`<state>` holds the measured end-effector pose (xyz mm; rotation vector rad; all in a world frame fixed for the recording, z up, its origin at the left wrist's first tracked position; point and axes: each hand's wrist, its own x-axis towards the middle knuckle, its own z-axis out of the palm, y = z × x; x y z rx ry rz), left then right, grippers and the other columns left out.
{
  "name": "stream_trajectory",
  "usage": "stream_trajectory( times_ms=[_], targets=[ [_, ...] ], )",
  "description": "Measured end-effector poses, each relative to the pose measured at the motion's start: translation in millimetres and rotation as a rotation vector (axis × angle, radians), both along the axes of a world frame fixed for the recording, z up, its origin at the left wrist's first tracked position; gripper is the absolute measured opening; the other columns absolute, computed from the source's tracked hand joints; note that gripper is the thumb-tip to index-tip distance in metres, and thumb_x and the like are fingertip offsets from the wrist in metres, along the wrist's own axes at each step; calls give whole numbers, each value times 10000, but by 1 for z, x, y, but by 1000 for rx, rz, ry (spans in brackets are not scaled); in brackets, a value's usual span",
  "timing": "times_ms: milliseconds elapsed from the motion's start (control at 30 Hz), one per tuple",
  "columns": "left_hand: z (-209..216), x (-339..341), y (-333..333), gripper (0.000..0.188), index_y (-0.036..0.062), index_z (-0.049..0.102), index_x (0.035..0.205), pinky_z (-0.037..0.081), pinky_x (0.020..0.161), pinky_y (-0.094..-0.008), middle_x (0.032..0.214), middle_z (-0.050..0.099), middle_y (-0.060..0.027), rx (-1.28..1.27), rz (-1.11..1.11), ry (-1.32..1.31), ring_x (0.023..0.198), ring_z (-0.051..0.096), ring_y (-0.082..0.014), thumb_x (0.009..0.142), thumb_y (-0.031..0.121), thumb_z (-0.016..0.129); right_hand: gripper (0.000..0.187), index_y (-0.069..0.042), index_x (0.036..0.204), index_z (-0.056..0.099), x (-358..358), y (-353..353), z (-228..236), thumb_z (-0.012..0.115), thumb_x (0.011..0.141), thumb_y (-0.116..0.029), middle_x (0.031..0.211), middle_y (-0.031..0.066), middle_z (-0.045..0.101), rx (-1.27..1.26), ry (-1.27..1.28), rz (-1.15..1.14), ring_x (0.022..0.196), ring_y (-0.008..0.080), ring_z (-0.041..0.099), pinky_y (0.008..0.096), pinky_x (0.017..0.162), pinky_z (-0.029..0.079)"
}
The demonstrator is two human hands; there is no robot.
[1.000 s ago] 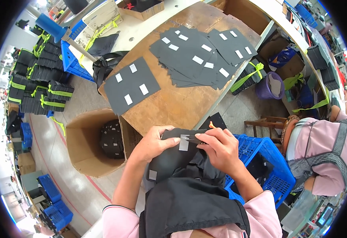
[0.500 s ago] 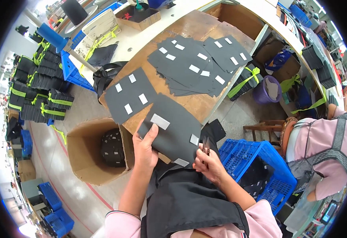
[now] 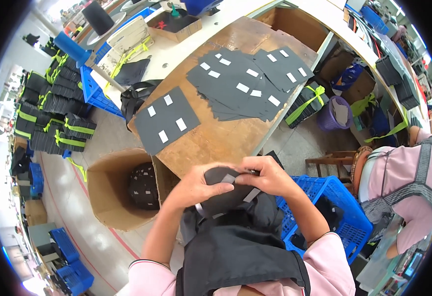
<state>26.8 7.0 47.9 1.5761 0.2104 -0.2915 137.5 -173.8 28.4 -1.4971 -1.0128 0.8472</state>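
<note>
Over my lap, both hands grip a dark grey sheet with light rectangular patches, and it is bent upward. My left hand is closed on its left side, thumb lying beside a light patch. At the sheet's upper right, my right hand pinches it with fingers and thumb close to that same patch. Something dark shows between the right fingers; whether it is the pointed snips cannot be made out. On the brown board ahead lie one flat patched sheet and a spread pile of similar sheets.
Left of my legs stands an open cardboard box with dark patched pieces inside. To my right is a blue plastic crate. A purple bin and a seated person in pink are farther right. Tied black stacks fill the far left.
Both hands have come closer together and the sheet, flatter before, is now bent between them. The right hand, which held dark pointed snips beside the sheet, now pinches the sheet near a patch.
</note>
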Motion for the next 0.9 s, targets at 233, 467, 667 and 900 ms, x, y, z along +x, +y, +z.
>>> stream_trajectory(
  times_ms=[233, 467, 667, 900],
  targets=[
    [-17, -14, -13, 302, -23, 623, 944, 485, 684, -241, 855, 647, -60, -312, 385, 175, 751, 602, -107, 727, 134, 762, 356, -67, 1000, 615, -40, -15, -9, 733, 665, -95, 829, 59, 559, 84, -882, -738, 621, 225, 553, 317, 548, 430],
    [-16, -13, -17, 308, -21, 624, 953, 486, 707, -246, 873, 650, -53, -310, 378, 122, 773, 601, -109, 714, 107, 770, 305, -72, 928, 651, -42, -4, -9, 741, 636, -67, 740, 57, 579, 74, -830, -552, 590, 210, 538, 282, 509, 372],
    [-26, -20, -15, 293, -20, 603, 985, 478, 730, -249, 894, 638, -52, -316, 412, 147, 794, 590, -106, 754, 109, 729, 409, -57, 1023, 624, -42, -15, -28, 752, 636, -75, 779, 61, 552, 108, -538, -735, 645, 170, 560, 287, 532, 413],
    [-39, -11, -22, 361, 29, 536, 1127, 399, 864, -259, 1019, 559, -42, -289, 449, 162, 950, 499, -98, 823, 175, 664, 109, -52, 785, 565, -4, -17, -31, 668, 751, -47, 683, -82, 447, -86, 451, -256, 634, 12, 366, 186, 574, 295]
  ],
)
